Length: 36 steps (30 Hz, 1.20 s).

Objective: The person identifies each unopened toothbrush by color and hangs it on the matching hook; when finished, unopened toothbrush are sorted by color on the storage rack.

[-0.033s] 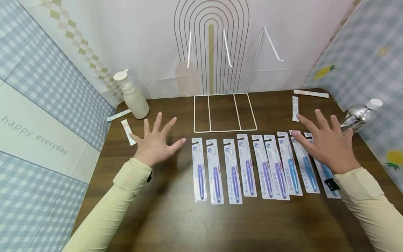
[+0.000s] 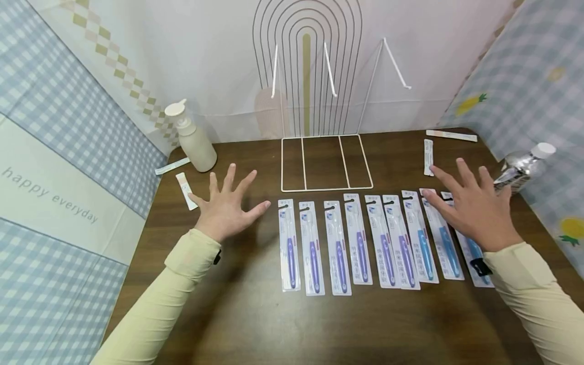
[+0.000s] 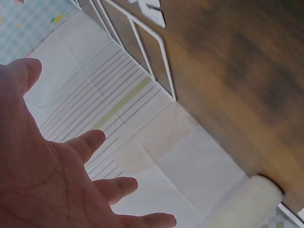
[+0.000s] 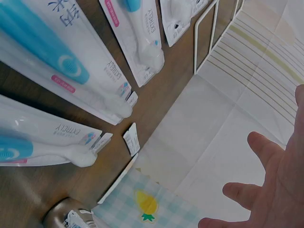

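Several packaged toothbrushes lie side by side in a row on the table. Those with purple handles (image 2: 314, 266) are at the left and middle, and three with blue handles (image 2: 425, 258) are at the right. My left hand (image 2: 223, 210) is spread palm down, left of the row, holding nothing. Over the right end of the row, my right hand (image 2: 479, 208) has its fingers spread and holds nothing; it partly hides the last two packs. The right wrist view shows a blue toothbrush pack (image 4: 52, 52) close below that hand.
Behind the row stands a white wire rack (image 2: 326, 190) with three prongs. A pump bottle (image 2: 196, 147) is at the back left, a clear white-capped bottle (image 2: 520, 170) at the right. Slim white packets lie near both, including one packet (image 2: 186, 191) beside my left hand. Patterned cloth surrounds the table.
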Each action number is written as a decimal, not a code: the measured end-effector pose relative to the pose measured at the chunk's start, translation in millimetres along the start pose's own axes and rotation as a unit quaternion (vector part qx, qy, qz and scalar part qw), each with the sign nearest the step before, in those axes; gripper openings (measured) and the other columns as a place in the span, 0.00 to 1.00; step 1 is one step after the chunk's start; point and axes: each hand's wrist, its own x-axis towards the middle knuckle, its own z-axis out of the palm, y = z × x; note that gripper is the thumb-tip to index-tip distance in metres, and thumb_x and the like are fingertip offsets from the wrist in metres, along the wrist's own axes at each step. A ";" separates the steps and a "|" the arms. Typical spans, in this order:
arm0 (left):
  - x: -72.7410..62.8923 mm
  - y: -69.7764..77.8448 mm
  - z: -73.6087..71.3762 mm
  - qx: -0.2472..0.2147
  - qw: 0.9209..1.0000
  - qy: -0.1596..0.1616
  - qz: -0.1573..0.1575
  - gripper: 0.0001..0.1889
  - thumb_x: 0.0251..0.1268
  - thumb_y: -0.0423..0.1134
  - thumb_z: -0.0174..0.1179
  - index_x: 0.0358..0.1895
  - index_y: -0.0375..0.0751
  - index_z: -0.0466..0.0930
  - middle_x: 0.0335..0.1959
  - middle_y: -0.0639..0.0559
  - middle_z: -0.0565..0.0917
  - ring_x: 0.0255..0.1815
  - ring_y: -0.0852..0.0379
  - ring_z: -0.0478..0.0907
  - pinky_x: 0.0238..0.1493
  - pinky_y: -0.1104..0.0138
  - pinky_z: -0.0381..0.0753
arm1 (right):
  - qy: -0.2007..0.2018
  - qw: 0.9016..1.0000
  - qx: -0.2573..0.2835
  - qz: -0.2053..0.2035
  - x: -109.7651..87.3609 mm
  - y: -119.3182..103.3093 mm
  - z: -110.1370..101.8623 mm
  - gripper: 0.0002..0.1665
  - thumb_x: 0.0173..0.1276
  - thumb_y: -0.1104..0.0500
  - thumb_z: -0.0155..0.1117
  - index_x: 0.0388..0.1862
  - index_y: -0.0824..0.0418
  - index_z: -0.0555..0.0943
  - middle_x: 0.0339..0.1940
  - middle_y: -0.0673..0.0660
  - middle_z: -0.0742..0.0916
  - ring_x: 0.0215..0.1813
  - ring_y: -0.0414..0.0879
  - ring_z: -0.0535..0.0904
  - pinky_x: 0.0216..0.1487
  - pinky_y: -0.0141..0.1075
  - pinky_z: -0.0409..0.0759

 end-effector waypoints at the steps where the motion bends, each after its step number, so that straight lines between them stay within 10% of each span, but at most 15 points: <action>1: -0.7 -0.3 0.3 0.000 1.000 0.001 -0.001 0.46 0.67 0.78 0.52 0.86 0.71 0.51 0.89 0.47 0.39 0.83 0.22 0.33 0.55 0.11 0.32 | -0.001 1.000 0.001 0.000 0.3 -0.8 -0.3 0.45 0.79 0.27 0.49 0.87 0.42 0.57 0.87 0.70 0.51 0.80 0.83 0.44 0.57 0.91 0.39; 25: 1.5 0.6 -1.0 0.006 1.000 0.002 0.006 0.45 0.68 0.78 0.51 0.85 0.72 0.52 0.89 0.49 0.41 0.84 0.24 0.34 0.57 0.12 0.31 | 0.002 1.000 0.003 -0.002 4.6 -1.4 -10.4 0.45 0.80 0.28 0.48 0.88 0.42 0.54 0.88 0.69 0.48 0.80 0.83 0.45 0.56 0.90 0.44; 36: 45.0 -4.7 22.9 -0.093 0.995 -0.023 0.028 0.35 0.73 0.68 0.58 0.80 0.64 0.69 0.84 0.53 0.62 0.80 0.29 0.58 0.65 0.18 0.50 | -0.052 0.998 0.043 -0.012 5.8 36.8 -6.2 0.41 0.86 0.38 0.47 0.87 0.57 0.57 0.73 0.83 0.67 0.69 0.85 0.62 0.58 0.81 0.61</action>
